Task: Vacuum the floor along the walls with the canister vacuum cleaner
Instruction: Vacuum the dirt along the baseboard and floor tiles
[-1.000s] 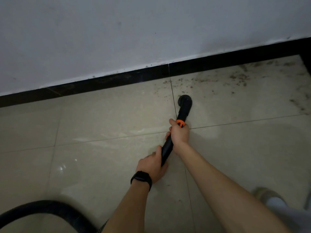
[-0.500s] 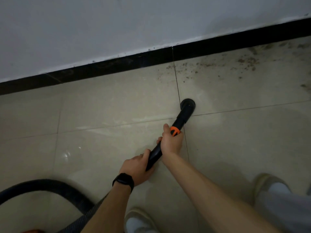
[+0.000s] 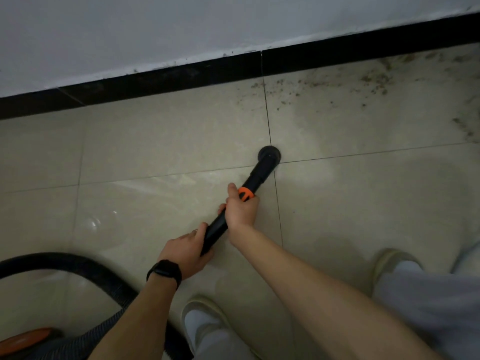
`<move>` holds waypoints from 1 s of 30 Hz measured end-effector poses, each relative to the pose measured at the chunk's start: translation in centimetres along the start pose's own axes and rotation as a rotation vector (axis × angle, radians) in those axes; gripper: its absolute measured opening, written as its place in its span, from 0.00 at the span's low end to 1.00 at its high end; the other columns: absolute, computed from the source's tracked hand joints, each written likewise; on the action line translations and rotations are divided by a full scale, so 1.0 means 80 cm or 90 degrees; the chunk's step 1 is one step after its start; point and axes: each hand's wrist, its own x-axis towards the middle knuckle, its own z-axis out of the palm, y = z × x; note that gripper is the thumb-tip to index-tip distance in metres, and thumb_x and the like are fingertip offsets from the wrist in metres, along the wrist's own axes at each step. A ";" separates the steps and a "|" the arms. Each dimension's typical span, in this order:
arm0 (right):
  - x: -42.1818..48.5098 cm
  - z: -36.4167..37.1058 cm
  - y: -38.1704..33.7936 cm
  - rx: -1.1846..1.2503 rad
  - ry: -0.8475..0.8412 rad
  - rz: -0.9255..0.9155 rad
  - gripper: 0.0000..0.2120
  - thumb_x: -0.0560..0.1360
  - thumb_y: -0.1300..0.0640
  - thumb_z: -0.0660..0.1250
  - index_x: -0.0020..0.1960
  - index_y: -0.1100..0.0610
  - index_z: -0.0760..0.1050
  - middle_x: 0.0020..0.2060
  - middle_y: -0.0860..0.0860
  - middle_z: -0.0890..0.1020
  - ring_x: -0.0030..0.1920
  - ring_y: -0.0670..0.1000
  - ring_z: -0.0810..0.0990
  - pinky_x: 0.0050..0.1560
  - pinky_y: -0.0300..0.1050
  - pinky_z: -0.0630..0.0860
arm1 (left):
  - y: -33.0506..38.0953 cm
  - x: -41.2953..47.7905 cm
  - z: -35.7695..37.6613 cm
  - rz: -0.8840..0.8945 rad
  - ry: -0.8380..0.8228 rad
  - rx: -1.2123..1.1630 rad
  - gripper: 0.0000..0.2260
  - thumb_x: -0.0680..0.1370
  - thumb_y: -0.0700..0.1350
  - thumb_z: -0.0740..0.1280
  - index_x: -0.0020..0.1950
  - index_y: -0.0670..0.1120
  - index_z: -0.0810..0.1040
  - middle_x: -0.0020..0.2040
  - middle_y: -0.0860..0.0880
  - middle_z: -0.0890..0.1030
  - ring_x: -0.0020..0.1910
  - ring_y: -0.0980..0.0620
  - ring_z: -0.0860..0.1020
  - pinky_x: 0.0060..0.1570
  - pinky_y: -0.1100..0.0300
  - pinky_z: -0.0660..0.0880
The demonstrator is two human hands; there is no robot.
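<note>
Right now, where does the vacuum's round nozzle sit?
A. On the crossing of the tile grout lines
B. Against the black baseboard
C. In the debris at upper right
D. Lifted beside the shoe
A: the round nozzle rests where the grout lines cross, clear of the baseboard and debris.

Both my hands on the black vac wand [image 3: 235,213]: right hand [image 3: 240,207] gripping just below the orange collar [image 3: 245,193], left hand [image 3: 185,249] w/ black watch [image 3: 165,271] lower down. Round nozzle [image 3: 269,153] sits on the floor [image 3: 155,152] at a tile joint, short of the black baseboard [image 3: 181,74]. Dirt specks [image 3: 374,81] scattered near the wall on the right. Hose [image 3: 78,268] loops at left; orange canister bit [image 3: 23,339] in the corner.
</note>
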 end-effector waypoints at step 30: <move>0.083 0.023 -0.093 -0.039 -0.089 -0.031 0.10 0.75 0.58 0.73 0.48 0.56 0.71 0.25 0.48 0.74 0.22 0.49 0.72 0.28 0.44 0.74 | 0.051 0.095 -0.016 -0.013 0.079 -0.069 0.19 0.78 0.61 0.57 0.62 0.53 0.58 0.49 0.53 0.79 0.41 0.49 0.80 0.31 0.57 0.67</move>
